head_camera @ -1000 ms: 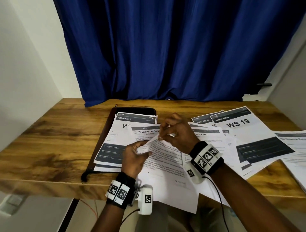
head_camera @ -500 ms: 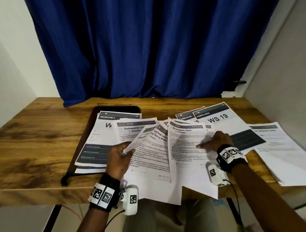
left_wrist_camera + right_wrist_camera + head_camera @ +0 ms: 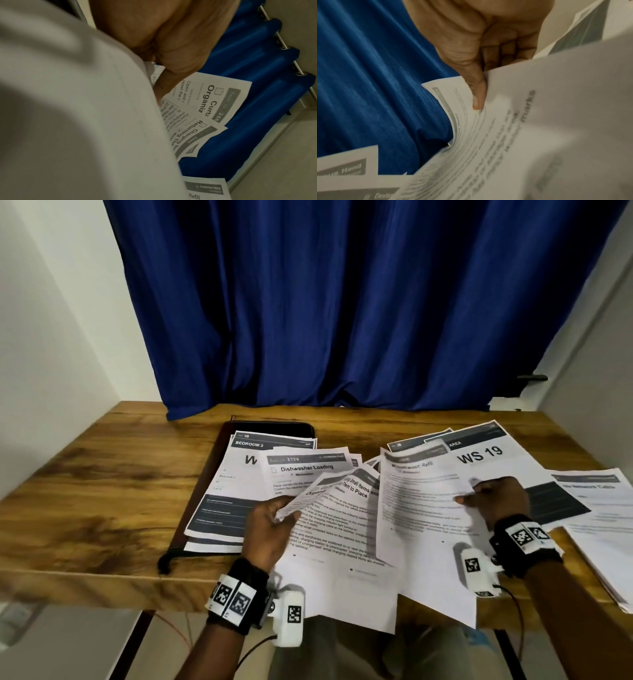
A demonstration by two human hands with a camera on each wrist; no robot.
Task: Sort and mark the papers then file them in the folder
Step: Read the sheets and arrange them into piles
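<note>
right hand [image 3: 496,498] | pulled Refill sheet [image 3: 421,508] rightward | off fanned papers [image 3: 329,508]

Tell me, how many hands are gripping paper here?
2. The left hand pinches the fanned sheets at the table's front; the right hand pinches the Refill sheet beside them. No other hands show.

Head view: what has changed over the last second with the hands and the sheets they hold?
The right hand has pulled one sheet, the Refill sheet, out of the fan and carried it right, away from the left hand. The left hand still grips the remaining fanned sheets. The folder, Bedroom 3 stack and WS 19 sheet lie as before.
</note>
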